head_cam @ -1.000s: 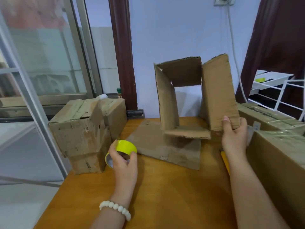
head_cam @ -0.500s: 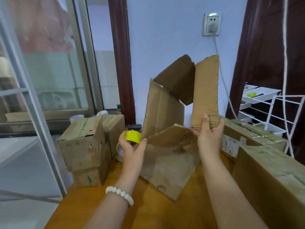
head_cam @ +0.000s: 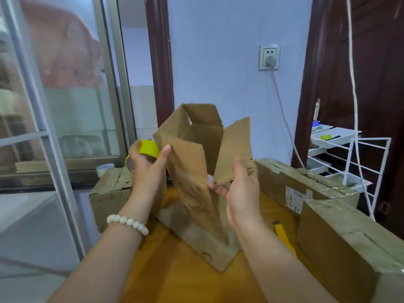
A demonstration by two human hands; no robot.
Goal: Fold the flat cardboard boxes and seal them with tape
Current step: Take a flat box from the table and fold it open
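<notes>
An unfolded brown cardboard box (head_cam: pixel 192 162) stands tilted over the wooden table (head_cam: pixel 181 278), its open end turned up and away from me. My left hand (head_cam: pixel 148 169) grips a yellow roll of tape (head_cam: pixel 147 149), and its thumb presses the box's left panel. My right hand (head_cam: pixel 240 191) holds the lower edge of the box's right flap (head_cam: pixel 236 149), thumb on the front and fingers behind. Another flat piece of cardboard (head_cam: pixel 203 241) lies on the table under the box.
A taped box (head_cam: pixel 111 193) sits at the table's left edge. Two taped boxes (head_cam: pixel 306 186) (head_cam: pixel 349 248) stand along the right. A yellow-handled tool (head_cam: pixel 282 235) lies by my right forearm. A white wire rack (head_cam: pixel 354 162) stands at the far right, and a glass sliding door (head_cam: pixel 65 106) on the left.
I raised the tape roll from the table to the box's left panel. The box tipped from standing square to tilted with its opening upward. My right hand slid to the flap's lower edge.
</notes>
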